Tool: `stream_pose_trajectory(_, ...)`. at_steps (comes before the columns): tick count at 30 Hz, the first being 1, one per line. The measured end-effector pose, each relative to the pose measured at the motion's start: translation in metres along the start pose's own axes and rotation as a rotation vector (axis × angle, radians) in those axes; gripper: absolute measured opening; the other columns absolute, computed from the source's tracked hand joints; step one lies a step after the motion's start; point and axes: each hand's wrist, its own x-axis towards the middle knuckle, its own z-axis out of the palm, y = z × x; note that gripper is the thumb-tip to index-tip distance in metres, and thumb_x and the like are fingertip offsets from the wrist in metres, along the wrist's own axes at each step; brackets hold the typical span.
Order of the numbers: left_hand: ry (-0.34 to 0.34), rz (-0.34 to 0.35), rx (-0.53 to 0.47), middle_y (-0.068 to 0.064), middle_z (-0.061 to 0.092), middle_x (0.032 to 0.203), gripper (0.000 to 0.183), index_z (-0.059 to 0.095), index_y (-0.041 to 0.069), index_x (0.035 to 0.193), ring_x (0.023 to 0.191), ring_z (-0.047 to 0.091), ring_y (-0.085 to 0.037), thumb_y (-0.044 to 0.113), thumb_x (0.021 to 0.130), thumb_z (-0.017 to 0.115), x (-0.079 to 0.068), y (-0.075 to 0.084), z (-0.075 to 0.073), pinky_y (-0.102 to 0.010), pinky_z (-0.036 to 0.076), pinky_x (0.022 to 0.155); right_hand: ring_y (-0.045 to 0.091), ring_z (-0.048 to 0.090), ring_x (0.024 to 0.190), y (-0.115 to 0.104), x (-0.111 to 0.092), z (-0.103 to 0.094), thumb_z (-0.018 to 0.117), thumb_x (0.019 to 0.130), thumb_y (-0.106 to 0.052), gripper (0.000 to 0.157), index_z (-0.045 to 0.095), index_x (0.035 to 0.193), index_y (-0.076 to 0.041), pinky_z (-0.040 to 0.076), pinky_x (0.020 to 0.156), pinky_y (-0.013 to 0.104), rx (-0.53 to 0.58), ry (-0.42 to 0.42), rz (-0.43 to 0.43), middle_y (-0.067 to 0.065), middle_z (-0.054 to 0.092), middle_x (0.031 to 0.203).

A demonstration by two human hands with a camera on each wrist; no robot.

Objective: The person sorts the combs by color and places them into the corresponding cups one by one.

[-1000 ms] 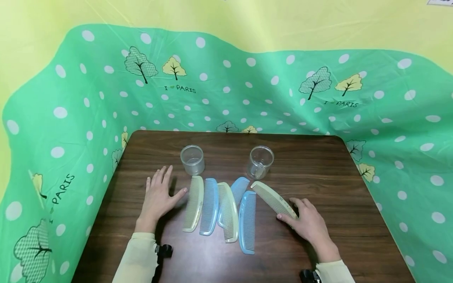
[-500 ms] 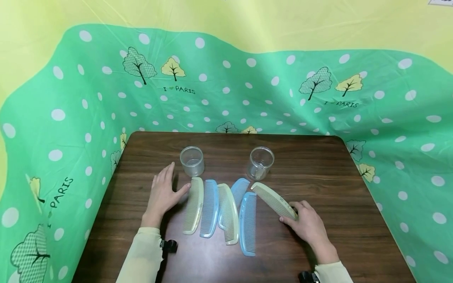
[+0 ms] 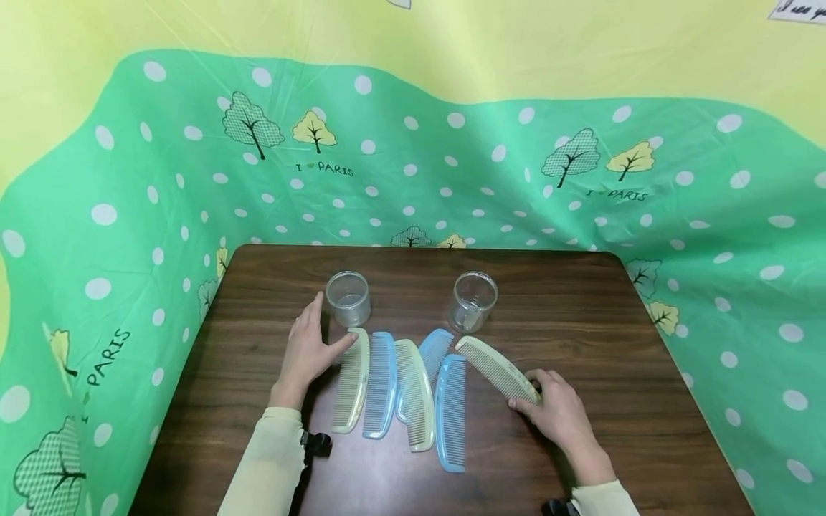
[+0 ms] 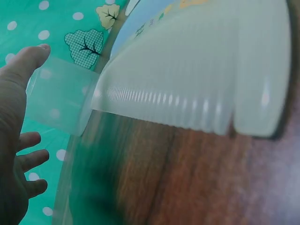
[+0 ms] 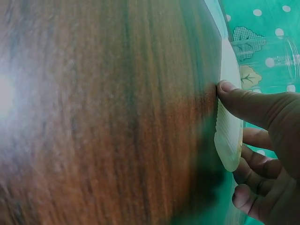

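Note:
My right hand (image 3: 560,410) pinches the near end of a pale yellow-green comb (image 3: 493,365) between thumb and fingers; the comb slants up and left. The right wrist view shows its thumb (image 5: 227,89) on the comb's toothed side. At the left, my left hand (image 3: 311,352) has its fingers extended, with its thumb over the top end of the leftmost yellow-green comb (image 3: 353,387). Beside that comb lie a blue comb (image 3: 382,387), another yellow-green comb (image 3: 418,401) partly over a blue comb (image 3: 435,350), and a blue comb (image 3: 453,416) nearer the front.
Two clear glass jars stand behind the combs, a left jar (image 3: 349,304) and a right jar (image 3: 474,304). The dark wooden table (image 3: 555,301) ends at a green dotted cloth (image 3: 400,193) at the back and sides.
My left hand has moved right, bringing its thumb to the leftmost comb's top end. The right hand still pinches its comb, hardly moved. The head view has shifted slightly.

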Motion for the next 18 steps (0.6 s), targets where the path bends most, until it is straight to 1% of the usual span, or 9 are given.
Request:
stream_pose_trajectory(6, 0.025, 0.001, -0.050, -0.019, 0.029, 0.166, 0.116, 0.013, 0.016, 0.166, 0.147, 0.036, -0.045, 0.065, 0.082, 0.077, 0.008, 0.003, 0.003, -0.068, 0.033, 0.115, 0.022, 0.061, 0.084, 0.001, -0.004, 0.000, 0.090, 0.079, -0.039, 0.059, 0.067, 0.122, -0.007, 0.051, 0.072, 0.045, 0.003, 0.029, -0.008, 0.007, 0.066, 0.103)
stream_pose_trajectory(9, 0.019, 0.002, -0.072, -0.020, 0.029, 0.166, 0.118, 0.010, 0.018, 0.167, 0.146, 0.038, -0.046, 0.063, 0.081, 0.079, 0.013, 0.003, 0.005, -0.068, 0.036, 0.113, 0.022, 0.061, 0.084, 0.001, -0.005, 0.001, 0.090, 0.079, -0.037, 0.057, 0.067, 0.122, -0.007, 0.050, 0.071, 0.044, 0.011, 0.041, -0.014, 0.008, 0.066, 0.104)
stream_pose_trajectory(13, 0.019, 0.007, -0.113, -0.020, 0.029, 0.164, 0.119, 0.006, 0.023, 0.167, 0.144, 0.041, -0.044, 0.060, 0.081, 0.081, 0.018, 0.002, 0.010, -0.066, 0.040, 0.111, 0.021, 0.060, 0.082, 0.002, -0.007, 0.001, 0.090, 0.079, -0.032, 0.054, 0.066, 0.121, -0.007, 0.049, 0.068, 0.039, 0.030, 0.050, -0.014, 0.008, 0.065, 0.103)
stream_pose_trajectory(18, 0.048, 0.013, -0.167, -0.021, 0.032, 0.162, 0.119, 0.008, 0.025, 0.167, 0.141, 0.044, -0.044, 0.053, 0.080, 0.085, 0.021, 0.001, 0.015, -0.066, 0.043, 0.108, 0.020, 0.059, 0.082, 0.001, -0.009, 0.000, 0.091, 0.079, -0.027, 0.051, 0.067, 0.120, -0.009, 0.048, 0.069, 0.037, 0.048, 0.060, -0.018, 0.006, 0.064, 0.102)
